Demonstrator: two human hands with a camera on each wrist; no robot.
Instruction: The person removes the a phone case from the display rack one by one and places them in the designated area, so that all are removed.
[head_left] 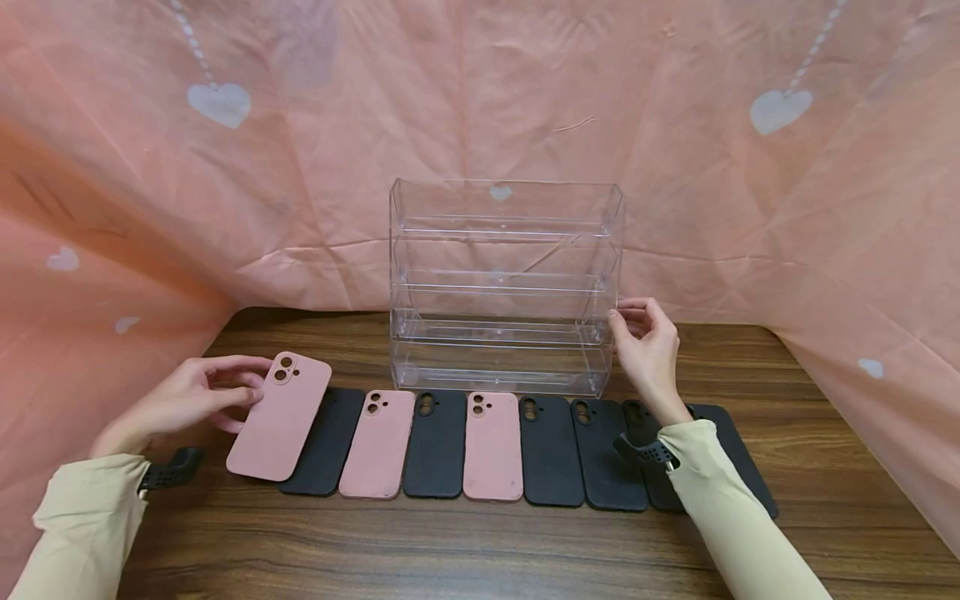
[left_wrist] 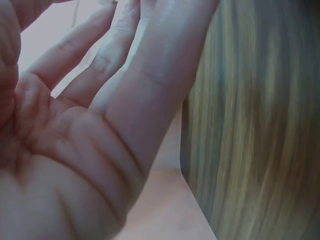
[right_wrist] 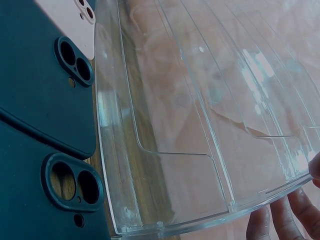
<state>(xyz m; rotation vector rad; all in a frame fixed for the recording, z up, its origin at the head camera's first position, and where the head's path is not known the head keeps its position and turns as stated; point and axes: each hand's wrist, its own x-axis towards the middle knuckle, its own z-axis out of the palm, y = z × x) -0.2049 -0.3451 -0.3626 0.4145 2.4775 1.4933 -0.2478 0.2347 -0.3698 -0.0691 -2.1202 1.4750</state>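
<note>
My left hand (head_left: 202, 393) grips a pink phone case (head_left: 279, 425) by its left edge, at the left end of a row of cases. The case is tilted and overlaps the leftmost black phone case (head_left: 324, 454). In the left wrist view, the palm and fingers (left_wrist: 150, 75) fill much of the picture. My right hand (head_left: 647, 354) pinches the right side wall of a clear tiered display rack (head_left: 502, 382), thumb at the front. The right wrist view shows fingertips (right_wrist: 286, 220) below the rack's curved side edge.
In front of the rack lie a pink case (head_left: 377, 446), another pink case (head_left: 492, 450) and several black cases (head_left: 553, 454), side by side on the wooden table (head_left: 450, 550). My right forearm passes over the rightmost ones. A pink heart-patterned cloth (head_left: 510, 100) hangs behind and beside the table.
</note>
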